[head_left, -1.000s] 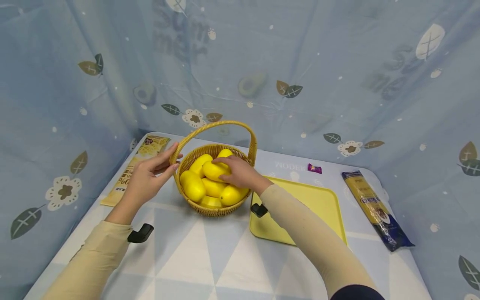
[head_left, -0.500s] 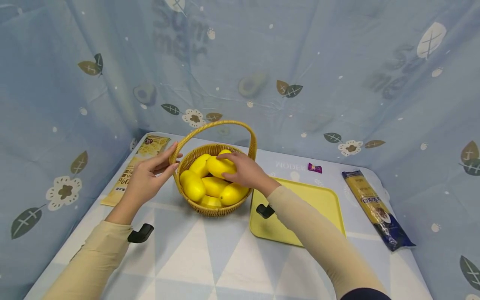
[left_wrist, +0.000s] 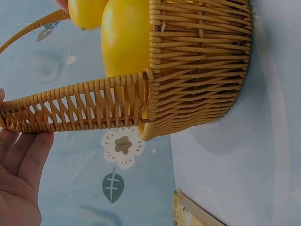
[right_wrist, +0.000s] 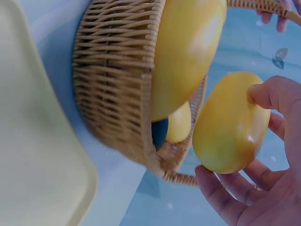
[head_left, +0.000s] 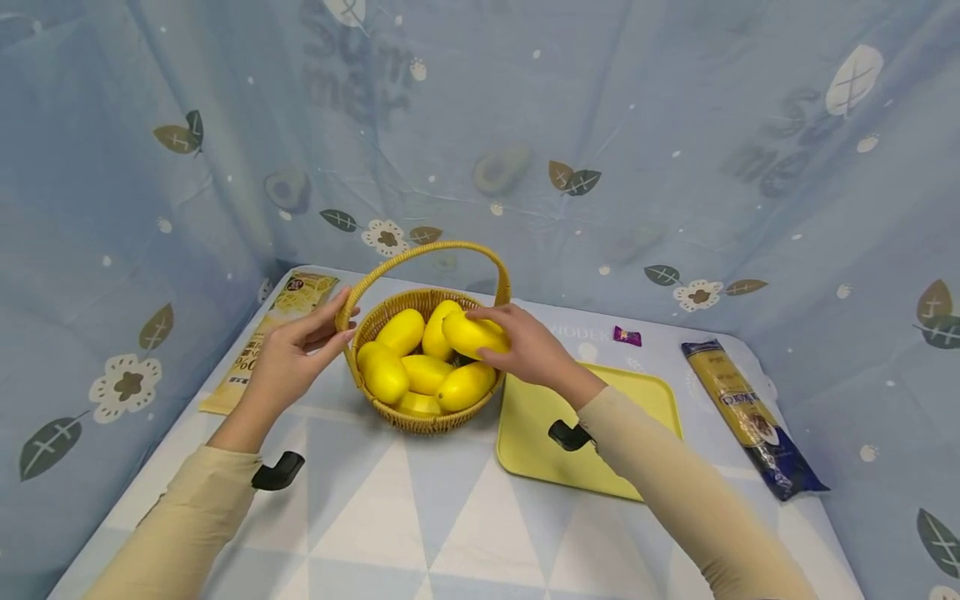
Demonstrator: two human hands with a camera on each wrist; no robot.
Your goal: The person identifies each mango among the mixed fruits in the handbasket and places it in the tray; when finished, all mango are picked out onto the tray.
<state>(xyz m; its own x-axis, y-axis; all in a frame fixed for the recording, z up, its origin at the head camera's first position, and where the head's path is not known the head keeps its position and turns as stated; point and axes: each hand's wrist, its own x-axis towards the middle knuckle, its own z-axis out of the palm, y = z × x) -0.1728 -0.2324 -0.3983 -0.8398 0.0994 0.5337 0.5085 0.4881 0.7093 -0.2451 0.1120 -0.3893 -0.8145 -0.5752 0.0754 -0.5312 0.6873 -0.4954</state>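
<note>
A yellow wicker basket point(head_left: 420, 423) stands on the table, filled with several smooth yellow mangoes point(head_left: 465, 387). My left hand point(head_left: 296, 354) pinches the left side of its tall handle point(left_wrist: 84, 104), fingers on one face and the thumb tip on the other. Over the basket's right rim, my right hand point(head_left: 528, 346) grips one mango point(right_wrist: 230, 125) between thumb and fingers. In the right wrist view this mango is up off the others, beside the basket's opening. A dark blue patch point(right_wrist: 160, 132) shows inside the basket, mostly hidden behind another mango.
Right of the basket lies a yellow tray point(head_left: 540, 433), partly under my right forearm. Behind it is a small purple wrapped candy point(head_left: 627, 336). A pasta bag point(head_left: 750, 417) lies far right, a yellow noodle packet point(head_left: 292, 304) far left. Patterned curtains point(head_left: 480, 125) enclose the table.
My right hand has lifted the mango from the middle of the pile and carried it right, toward the rim. Another mango behind now shows more. The left hand stays on the handle.
</note>
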